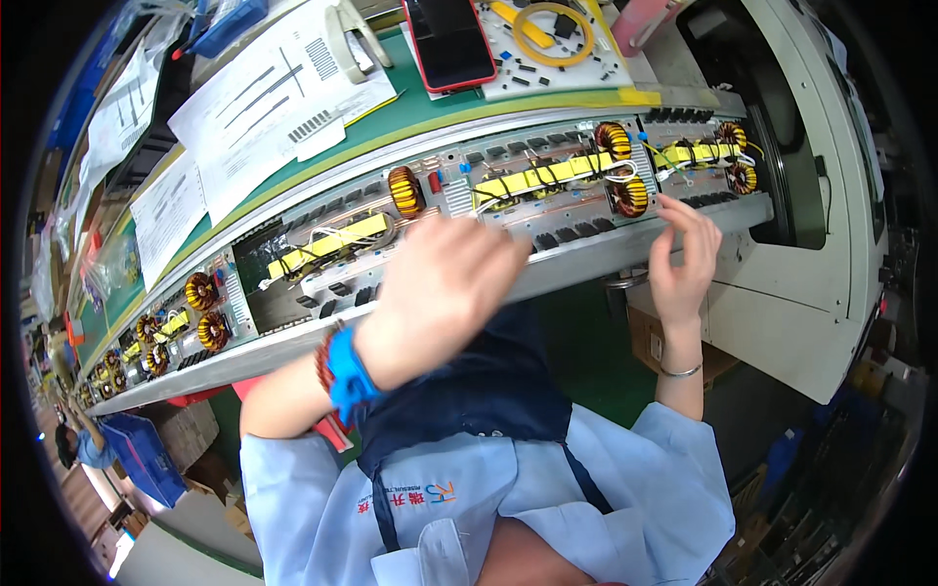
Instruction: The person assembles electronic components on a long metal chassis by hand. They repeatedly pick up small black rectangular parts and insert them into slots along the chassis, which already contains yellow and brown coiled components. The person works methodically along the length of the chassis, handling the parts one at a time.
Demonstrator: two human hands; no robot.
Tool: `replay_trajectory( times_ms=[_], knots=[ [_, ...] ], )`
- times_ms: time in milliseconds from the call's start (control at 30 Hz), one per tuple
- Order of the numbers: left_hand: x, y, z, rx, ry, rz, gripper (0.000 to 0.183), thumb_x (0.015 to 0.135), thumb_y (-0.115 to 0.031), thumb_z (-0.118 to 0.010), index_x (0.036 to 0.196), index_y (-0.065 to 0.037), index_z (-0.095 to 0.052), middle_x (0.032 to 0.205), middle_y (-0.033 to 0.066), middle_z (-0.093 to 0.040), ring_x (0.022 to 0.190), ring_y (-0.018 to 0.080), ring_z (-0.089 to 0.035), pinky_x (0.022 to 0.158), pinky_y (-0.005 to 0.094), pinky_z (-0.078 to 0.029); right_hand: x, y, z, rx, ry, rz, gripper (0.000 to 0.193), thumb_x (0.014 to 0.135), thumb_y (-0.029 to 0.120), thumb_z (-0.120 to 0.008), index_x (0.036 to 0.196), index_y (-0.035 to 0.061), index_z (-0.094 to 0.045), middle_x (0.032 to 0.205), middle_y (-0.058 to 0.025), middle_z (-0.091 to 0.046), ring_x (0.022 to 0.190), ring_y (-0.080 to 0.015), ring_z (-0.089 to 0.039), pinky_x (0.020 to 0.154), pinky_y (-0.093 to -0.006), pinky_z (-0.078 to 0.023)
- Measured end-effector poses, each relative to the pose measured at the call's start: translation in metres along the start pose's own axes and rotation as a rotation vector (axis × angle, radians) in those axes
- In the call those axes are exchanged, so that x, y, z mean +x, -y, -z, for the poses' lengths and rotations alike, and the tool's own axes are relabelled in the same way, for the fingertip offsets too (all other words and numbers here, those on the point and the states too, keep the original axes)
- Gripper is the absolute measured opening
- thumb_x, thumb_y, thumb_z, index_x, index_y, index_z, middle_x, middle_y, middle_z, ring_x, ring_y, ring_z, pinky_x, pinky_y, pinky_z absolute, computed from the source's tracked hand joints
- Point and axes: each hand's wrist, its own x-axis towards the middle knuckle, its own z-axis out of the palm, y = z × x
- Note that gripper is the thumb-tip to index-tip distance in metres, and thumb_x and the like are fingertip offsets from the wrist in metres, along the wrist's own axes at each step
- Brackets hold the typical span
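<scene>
Let's go gently with the circuit board (707, 179) at the right end of the metal rail (596, 251), our right hand (687, 256) open-fingered beside it, our left hand (445, 278) too blurry to tell.

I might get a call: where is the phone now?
In the head view, the phone lies at the top near the middle, just left of the white pad bearing the yellow ring.

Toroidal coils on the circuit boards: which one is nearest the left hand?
The toroidal coil just beyond the left hand, beside the small red component; the other visible coils sit farther left or right.
</scene>
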Motion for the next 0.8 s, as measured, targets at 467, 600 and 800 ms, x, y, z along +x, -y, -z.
replay_trajectory(
  times_ms=[467, 600, 800],
  knots=[
    [-0.040, -0.026, -0.078, 0.131, -0.011, 0.283, 0.038, 0.076, -0.011, -0.070, 0.110, 0.000, -0.057, 0.135, 0.0192, -0.051, 0.094, 0.0280, -0.055, 0.079, 0.0353, -0.044, -0.033, 0.004, -0.017, 0.049, 0.080, -0.043, 0.028, 0.075, -0.003, -0.058, 0.101, 0.0063, -0.063, 0.115, -0.0048, -0.064, 0.101, -0.0233, -0.058, 0.091, -0.0371, -0.037],
    [-0.049, -0.039, -0.079, 0.110, 0.025, 0.256, 0.036, 0.074, -0.011, -0.071, 0.106, 0.000, -0.058, 0.134, 0.0192, -0.051, 0.091, 0.0271, -0.056, 0.077, 0.0348, -0.045, -0.041, 0.002, -0.013, 0.070, 0.115, -0.068, 0.027, 0.074, -0.003, -0.059, 0.099, 0.0054, -0.063, 0.114, -0.0046, -0.064, 0.101, -0.0232, -0.058, 0.091, -0.0367, -0.037],
    [-0.046, -0.043, -0.075, 0.088, 0.018, 0.264, 0.036, 0.072, -0.008, -0.072, 0.106, -0.001, -0.060, 0.132, 0.0186, -0.053, 0.091, 0.0279, -0.055, 0.077, 0.0363, -0.045, -0.044, 0.004, -0.015, 0.079, 0.137, -0.019, 0.027, 0.073, -0.001, -0.059, 0.098, 0.0060, -0.063, 0.122, -0.0052, -0.062, 0.107, -0.0224, -0.056, 0.092, -0.0382, -0.036]
  ],
)
